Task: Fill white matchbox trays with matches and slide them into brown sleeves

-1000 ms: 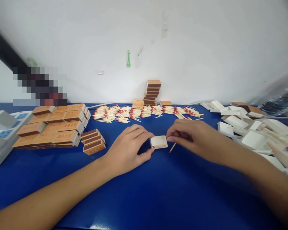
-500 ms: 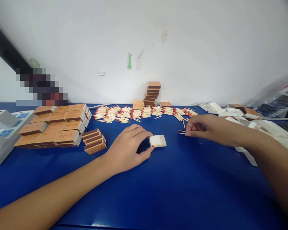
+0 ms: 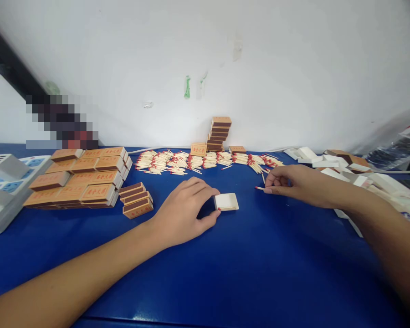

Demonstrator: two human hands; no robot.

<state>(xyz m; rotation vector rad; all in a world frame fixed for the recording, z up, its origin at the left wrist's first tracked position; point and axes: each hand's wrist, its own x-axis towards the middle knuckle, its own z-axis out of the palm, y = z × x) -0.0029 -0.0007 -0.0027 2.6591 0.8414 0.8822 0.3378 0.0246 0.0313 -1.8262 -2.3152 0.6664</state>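
A small white matchbox tray with red-tipped matches inside lies on the blue table. My left hand is curled round the tray's left end, thumb and fingers touching it. My right hand rests to the right of the tray with its fingers pinched on a few loose matches. Behind both hands a long row of loose matches is spread across the table.
Brown matchboxes are stacked at the left, with three more boxes beside them. A short tower of boxes stands by the wall. White empty trays are heaped at the right. A white power strip lies at the far left.
My right hand left the tray, moved right and back to the loose matches, and pinched a few. The single match lying beside the tray is gone. My left hand stayed on the tray.
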